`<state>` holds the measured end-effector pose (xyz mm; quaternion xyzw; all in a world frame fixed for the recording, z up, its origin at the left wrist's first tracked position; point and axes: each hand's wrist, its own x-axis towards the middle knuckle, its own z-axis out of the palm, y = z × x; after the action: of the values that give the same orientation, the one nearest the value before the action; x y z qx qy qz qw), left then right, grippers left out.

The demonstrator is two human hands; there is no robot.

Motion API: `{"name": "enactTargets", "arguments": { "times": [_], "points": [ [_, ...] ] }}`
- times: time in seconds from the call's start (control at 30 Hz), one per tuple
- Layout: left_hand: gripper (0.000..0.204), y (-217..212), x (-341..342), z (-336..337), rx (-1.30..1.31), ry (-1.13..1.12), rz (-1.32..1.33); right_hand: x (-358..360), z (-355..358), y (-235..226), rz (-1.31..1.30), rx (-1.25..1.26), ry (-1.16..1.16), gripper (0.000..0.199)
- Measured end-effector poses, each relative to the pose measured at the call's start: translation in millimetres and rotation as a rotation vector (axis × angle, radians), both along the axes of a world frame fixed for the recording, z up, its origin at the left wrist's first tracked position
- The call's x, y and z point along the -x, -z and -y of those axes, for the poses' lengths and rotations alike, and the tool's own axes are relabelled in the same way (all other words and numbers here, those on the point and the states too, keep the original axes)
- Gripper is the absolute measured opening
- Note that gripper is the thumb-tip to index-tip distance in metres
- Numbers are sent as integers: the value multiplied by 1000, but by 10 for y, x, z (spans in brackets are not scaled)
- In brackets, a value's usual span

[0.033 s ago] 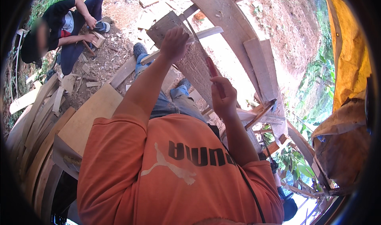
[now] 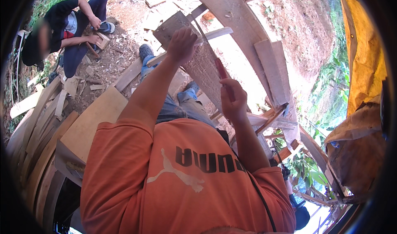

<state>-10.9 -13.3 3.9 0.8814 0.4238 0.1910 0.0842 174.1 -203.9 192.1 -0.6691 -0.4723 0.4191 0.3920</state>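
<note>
**Marking a weathered board held on edge**

At upper left a seated person point(image 2: 62, 27) works on a small wood block point(image 2: 102, 40). Lower left, a stack of planks point(image 2: 37, 147) and a pale plywood sheet point(image 2: 93, 122). At upper centre the left hand point(image 2: 182, 44) clamps its fingers over the top edge of the grey board point(image 2: 202, 64), which slants toward centre right. The right hand point(image 2: 232, 99) pinches a red pencil point(image 2: 222, 72) against the board's face. For a clean line, I judge the left grip should stay firm and the pencil move steadily.
</note>
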Motion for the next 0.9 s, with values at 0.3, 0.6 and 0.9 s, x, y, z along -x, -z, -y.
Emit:
{"name": "enactTargets", "arguments": {
  "times": [0.3,0.6,0.9],
  "points": [
    [32,202,207,-531,128,-93,-172,62,-365,94,38,49,-54,23],
    [36,135,293,-797,0,-226,-138,163,-900,130,100,-8,-96,22],
    [71,-132,255,-859,592,-315,-105,125,-826,-26,78,132,-111,21]
  ]
}}
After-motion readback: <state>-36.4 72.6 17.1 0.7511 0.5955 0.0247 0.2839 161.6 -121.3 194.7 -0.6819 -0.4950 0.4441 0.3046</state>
